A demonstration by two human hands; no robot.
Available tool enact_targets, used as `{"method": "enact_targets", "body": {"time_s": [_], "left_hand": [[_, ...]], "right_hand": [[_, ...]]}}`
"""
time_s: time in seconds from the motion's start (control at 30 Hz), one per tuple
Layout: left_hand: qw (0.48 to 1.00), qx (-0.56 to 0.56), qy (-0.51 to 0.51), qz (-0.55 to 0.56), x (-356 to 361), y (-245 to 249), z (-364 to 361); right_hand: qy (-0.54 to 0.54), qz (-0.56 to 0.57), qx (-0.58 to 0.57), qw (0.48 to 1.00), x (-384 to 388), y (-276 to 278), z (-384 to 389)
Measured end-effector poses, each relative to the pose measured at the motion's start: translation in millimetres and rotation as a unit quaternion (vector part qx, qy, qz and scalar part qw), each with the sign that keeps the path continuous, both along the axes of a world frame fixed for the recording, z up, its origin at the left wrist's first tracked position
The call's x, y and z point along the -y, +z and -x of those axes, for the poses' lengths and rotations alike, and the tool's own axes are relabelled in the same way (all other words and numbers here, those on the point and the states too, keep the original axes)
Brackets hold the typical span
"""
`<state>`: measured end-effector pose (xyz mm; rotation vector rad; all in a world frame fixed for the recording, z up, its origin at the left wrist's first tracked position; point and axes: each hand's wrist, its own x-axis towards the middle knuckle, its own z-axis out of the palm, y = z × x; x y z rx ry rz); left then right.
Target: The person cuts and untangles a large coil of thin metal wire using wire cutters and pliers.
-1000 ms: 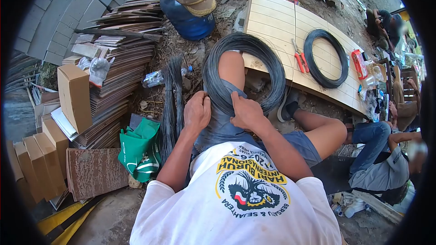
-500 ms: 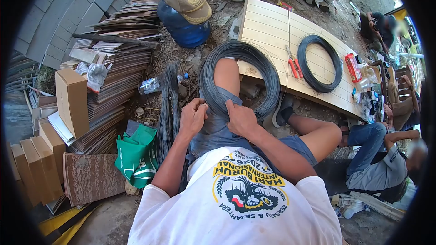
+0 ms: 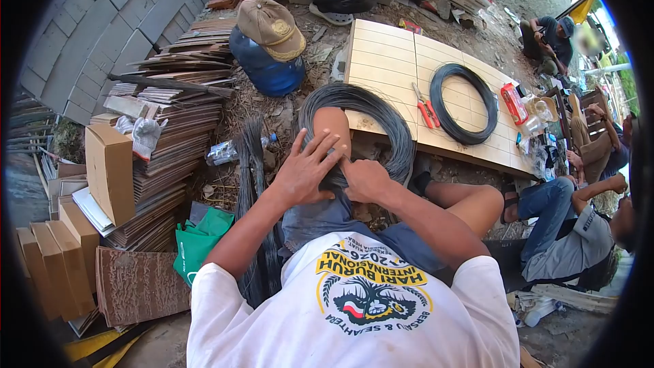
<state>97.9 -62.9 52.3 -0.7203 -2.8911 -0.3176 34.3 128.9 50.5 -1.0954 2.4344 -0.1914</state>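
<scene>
A thick coil of dark wire (image 3: 398, 138) rests over my raised knee, looped around it. My left hand (image 3: 308, 169) lies across the coil's near left side, fingers spread and holding nothing. Close beside it, my right hand (image 3: 366, 180) is closed on the near part of the coil, its index finger toward the knee; the exact grip is partly hidden. Bundles of cut straight wire (image 3: 253, 163) stand left of my leg. On the pale wooden board (image 3: 381, 48) lie a second wire coil (image 3: 492, 105) and red-handled pliers (image 3: 427, 107).
At the left are stacked brown tiles (image 3: 163, 184), cardboard boxes (image 3: 110, 174) and a green bag (image 3: 201, 242). A cap (image 3: 267, 24) sits on a blue water jug (image 3: 262, 75), near a plastic bottle (image 3: 221, 152). Other people sit at the right and far side.
My left hand has opened from a closed pinch and moved right, onto the coil beside my right hand. My right hand stays at the coil's near side. The view has shifted slightly.
</scene>
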Motion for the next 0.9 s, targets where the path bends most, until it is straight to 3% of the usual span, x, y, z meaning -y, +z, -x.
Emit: {"method": "enact_targets", "body": {"time_s": [0.1, 0.17, 0.23, 0.3, 0.37, 0.4, 0.43, 0.53, 0.6, 0.7, 0.77, 0.8, 0.83, 0.9], "left_hand": [[0.997, -0.011, -0.068, 0.022, -1, -34, 38], [0.994, -0.028, -0.103, 0.032, -7, -24, 62], [0.985, 0.17, -0.021, 0.037, -20, 3, 75], [0.99, 0.138, -0.034, 0.005, -29, 12, 83], [0.994, -0.008, -0.073, -0.08, -39, 6, 96], [0.993, -0.01, -0.084, -0.079, -44, 9, 99], [0.994, 0.02, -0.068, -0.081, -48, 13, 102], [0.993, 0.063, -0.051, -0.085, -55, 19, 110], [0.991, 0.101, -0.015, -0.089, -54, 29, 111], [0.987, 0.104, 0.01, -0.121, -50, 38, 116], [0.984, 0.103, 0.025, -0.14, -48, 42, 120], [0.981, 0.108, 0.04, -0.158, -46, 44, 121], [0.981, 0.104, 0.038, -0.157, -45, 46, 122], [0.975, 0.104, 0.019, -0.195, -44, 49, 126]], "right_hand": [[0.002, -0.007, -0.012, 1.0, -7, 19, 14], [-0.002, -0.009, -0.016, 1.0, -13, 29, 27], [0.026, -0.021, -0.019, 0.999, -20, 39, 44], [0.021, -0.004, -0.005, 1.0, -31, 56, 60], [0.035, -0.011, 0.027, 0.999, -42, 79, 73], [0.006, -0.078, 0.047, 0.996, -50, 75, 85], [-0.007, -0.077, 0.045, 0.996, -62, 80, 94], [-0.089, 0.2, 0.002, 0.976, -109, 110, 105], [-0.19, 0.389, 0.004, 0.901, -138, 129, 106], [-0.296, 0.656, -0.044, 0.693, -186, 104, 95], [-0.449, 0.645, -0.156, 0.599, -200, 41, 77], [-0.545, 0.523, -0.208, 0.622, -198, 7, 59], [-0.593, 0.428, -0.169, 0.661, -191, -28, 38], [-0.536, 0.242, 0.033, 0.808, -164, -67, -5]]}}
